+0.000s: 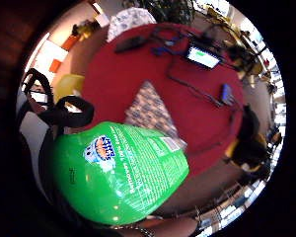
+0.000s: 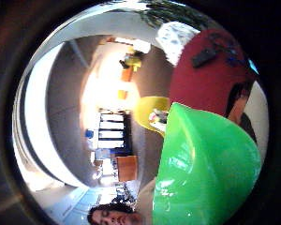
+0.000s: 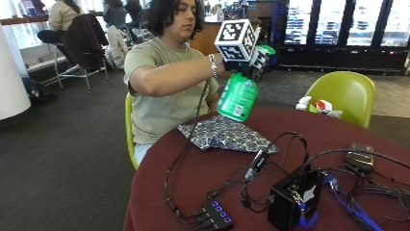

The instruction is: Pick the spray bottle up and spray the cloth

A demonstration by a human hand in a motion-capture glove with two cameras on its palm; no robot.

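1. Seated at a round red desk [image 3: 192, 187]: a person, right hand [image 3: 253, 61] raised to about chest height, well above the desktop.
2. Held in that hand: a green bottle [image 3: 237, 97], hanging upright in the air, its base above the far edge of the cloth [image 3: 224, 134], not touching it.
3. State of the grip: closed round the bottle's neck just under the sprayer head (fingers largely hidden behind the glove's gear, so trigger contact impossible to confirm).
4. Seen from the little-finger palm view: the bottle's labelled body [image 1: 121, 170] close up, with the cloth [image 1: 150, 108] spread flat on the desk below and beyond it.
5. Seen from the thumb-side view: only a smooth green shoulder of the bottle [image 2: 206, 173], close to the palm.
6. Likely handling of the bottle: stiff, glossy plastic, probably a little slippery; weight dependent on fill level, which is not visible through the opaque green wall. Best held at the narrow neck, one finger free for the trigger, not round the wide body.
7. Likely handling of the cloth: thin, patterned, soft, lying loose, probably light enough to shift under a close spray.
8. Also on the desk: black boxes [image 3: 295, 199] and tangled cables [image 3: 269, 163], near the cloth (worth keeping out of the mist).
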